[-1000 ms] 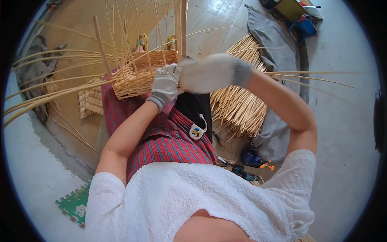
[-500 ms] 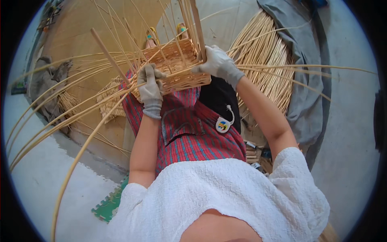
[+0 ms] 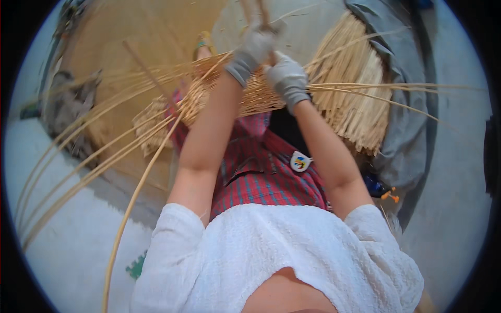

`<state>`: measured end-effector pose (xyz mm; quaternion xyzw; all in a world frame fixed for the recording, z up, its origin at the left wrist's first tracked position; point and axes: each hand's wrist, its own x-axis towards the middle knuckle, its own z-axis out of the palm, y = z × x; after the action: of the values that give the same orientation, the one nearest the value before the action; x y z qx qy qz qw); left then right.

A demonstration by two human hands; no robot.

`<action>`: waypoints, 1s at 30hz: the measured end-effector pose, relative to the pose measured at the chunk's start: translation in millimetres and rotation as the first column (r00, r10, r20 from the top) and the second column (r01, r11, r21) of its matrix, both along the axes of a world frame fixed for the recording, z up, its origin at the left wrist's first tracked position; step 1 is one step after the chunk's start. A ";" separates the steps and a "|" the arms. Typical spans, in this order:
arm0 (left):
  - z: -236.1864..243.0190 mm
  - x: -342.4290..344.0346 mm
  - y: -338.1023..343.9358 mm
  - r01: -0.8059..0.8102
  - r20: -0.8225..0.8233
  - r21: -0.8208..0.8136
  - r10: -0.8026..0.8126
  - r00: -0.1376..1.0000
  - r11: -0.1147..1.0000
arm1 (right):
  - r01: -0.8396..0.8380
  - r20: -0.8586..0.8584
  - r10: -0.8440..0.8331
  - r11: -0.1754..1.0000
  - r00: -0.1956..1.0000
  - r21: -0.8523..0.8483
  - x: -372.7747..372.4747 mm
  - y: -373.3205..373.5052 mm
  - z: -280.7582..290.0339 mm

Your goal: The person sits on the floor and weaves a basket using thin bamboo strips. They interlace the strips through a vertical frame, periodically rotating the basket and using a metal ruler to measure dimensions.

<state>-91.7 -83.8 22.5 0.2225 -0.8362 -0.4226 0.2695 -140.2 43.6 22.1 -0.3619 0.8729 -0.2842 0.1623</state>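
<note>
A partly woven wicker basket [image 3: 261,96] rests over my lap, with long canes fanning out to both sides. My left hand [image 3: 253,49], in a grey-white glove, reaches over the basket's far right part and is closed round upright stakes [image 3: 254,9]; motion blurs its fingertips. Just below and to its right, my gloved right hand [image 3: 287,78] is closed at the basket's right corner, round the foot of a wooden corner stick; its fingers are partly hidden. Another wooden stick [image 3: 146,68] slants up from the basket's left end.
A large bundle of pale canes [image 3: 349,83] lies on a grey cloth [image 3: 404,141] at the right. Left of the basket are a small woven piece [image 3: 151,122] and a dark crumpled cloth [image 3: 73,109]. One thick cane [image 3: 128,214] curves past my left arm.
My left hand has left the basket's left near rim and moved right and away to the upright stakes. My right hand has shifted slightly nearer and right. The view has moved a little.
</note>
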 end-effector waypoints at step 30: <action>-73.3 306.7 50.3 -0.274 0.333 -0.639 0.580 0.743 0.719 | -0.319 0.216 0.452 0.831 0.865 -0.456 172.0 -155.2 -42.5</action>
<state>215.1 -33.5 -50.7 0.4331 -0.8825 -0.0107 0.1829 31.9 -111.7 -20.4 -0.5080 0.6647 -0.4735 0.2756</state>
